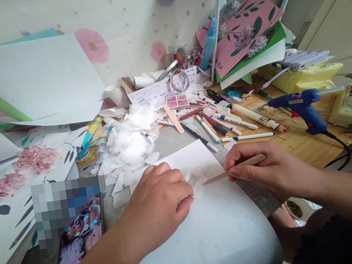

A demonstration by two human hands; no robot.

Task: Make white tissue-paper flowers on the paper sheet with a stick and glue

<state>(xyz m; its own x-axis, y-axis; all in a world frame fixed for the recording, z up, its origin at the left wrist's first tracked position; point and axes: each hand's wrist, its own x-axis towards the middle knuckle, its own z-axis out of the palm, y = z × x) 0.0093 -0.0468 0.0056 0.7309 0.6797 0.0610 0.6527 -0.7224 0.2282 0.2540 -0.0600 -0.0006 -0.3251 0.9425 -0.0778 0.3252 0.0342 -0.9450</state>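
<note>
A large white sheet of paper (208,237) lies before me, its near end curving down over the table's front edge. My right hand (260,168) is closed on a wooden craft stick (216,179), whose tip reaches left to a small translucent white tuft (196,182) on the sheet. Fingers curled together, my left hand (165,195) pinches at the left side of that tuft. The fingertips are partly hidden behind the knuckles. Beyond the sheet sits a heap of white paper scraps (130,134).
Another craft stick (174,119), a pink palette (177,101) and several markers (246,137) lie behind the sheet. To the right stands a blue glue gun (308,108) with its cord. A phone (80,243) is at left, beside flower artwork (29,171). Paper cups (116,95) stand at the back.
</note>
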